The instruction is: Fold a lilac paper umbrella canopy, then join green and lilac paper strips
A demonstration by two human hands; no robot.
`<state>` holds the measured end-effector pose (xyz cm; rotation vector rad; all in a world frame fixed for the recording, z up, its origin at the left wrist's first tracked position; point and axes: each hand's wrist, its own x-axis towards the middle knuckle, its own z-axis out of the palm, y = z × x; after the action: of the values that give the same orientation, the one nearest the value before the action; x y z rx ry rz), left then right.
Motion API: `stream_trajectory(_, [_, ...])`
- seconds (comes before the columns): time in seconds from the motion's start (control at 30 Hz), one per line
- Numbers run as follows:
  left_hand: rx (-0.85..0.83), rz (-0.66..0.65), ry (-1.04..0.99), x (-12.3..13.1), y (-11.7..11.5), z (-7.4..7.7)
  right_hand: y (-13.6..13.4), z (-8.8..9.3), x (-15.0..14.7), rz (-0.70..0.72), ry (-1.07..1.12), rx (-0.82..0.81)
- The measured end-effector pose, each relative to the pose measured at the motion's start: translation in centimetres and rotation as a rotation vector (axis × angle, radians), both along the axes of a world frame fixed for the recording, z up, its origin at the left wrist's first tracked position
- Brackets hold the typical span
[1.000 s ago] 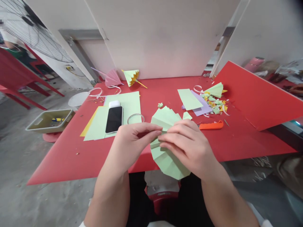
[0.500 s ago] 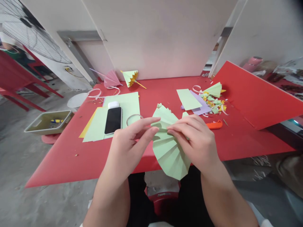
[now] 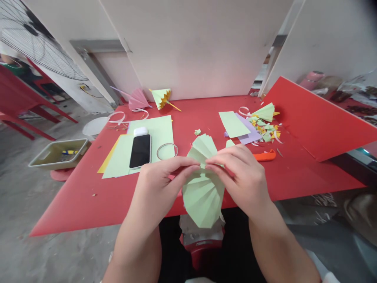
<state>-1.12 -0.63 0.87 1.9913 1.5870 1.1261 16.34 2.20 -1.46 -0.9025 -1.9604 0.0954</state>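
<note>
A pale green pleated paper (image 3: 204, 196) hangs over the near edge of the red table (image 3: 132, 204), its creases fanning out from the middle. My left hand (image 3: 167, 182) pinches it at the centre from the left, thumb against forefinger. From the right, my right hand (image 3: 240, 173) pinches the same spot, its fingertips close to the left ones. The upper part of the paper narrows into folds beyond my fingers. A small green paper scrap (image 3: 197, 132) lies just past it.
Left are a phone (image 3: 140, 151), a white case (image 3: 141, 131), green sheets (image 3: 118, 157) and a metal ring (image 3: 167, 151). Small paper umbrellas (image 3: 161, 98) stand behind. Right are an orange cutter (image 3: 265, 155), paper scraps (image 3: 268, 131) and a slanted red board (image 3: 318, 122).
The pleated paper has turned more upright and shifted slightly left. My left fingertips have closed onto its middle, and both hands have come nearer each other.
</note>
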Motion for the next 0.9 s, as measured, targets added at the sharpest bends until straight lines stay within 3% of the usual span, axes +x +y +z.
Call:
stream_trajectory(0.47, [-0.072,0.058,-0.109,0.15,0.21,-0.20,-0.30,0.14,-0.59,-0.034,-0.101,0.031])
stream_trajectory(0.7, [-0.072,0.074,-0.074,-0.09,0.29,-0.17,-0.27,0.18,-0.19,0.014,-0.114,-0.036])
stream_trajectory(0.9, [-0.149,-0.015,-0.097,-0.12,0.45,-0.17,-0.21,0.06,-0.33,0.013,-0.147,-0.029])
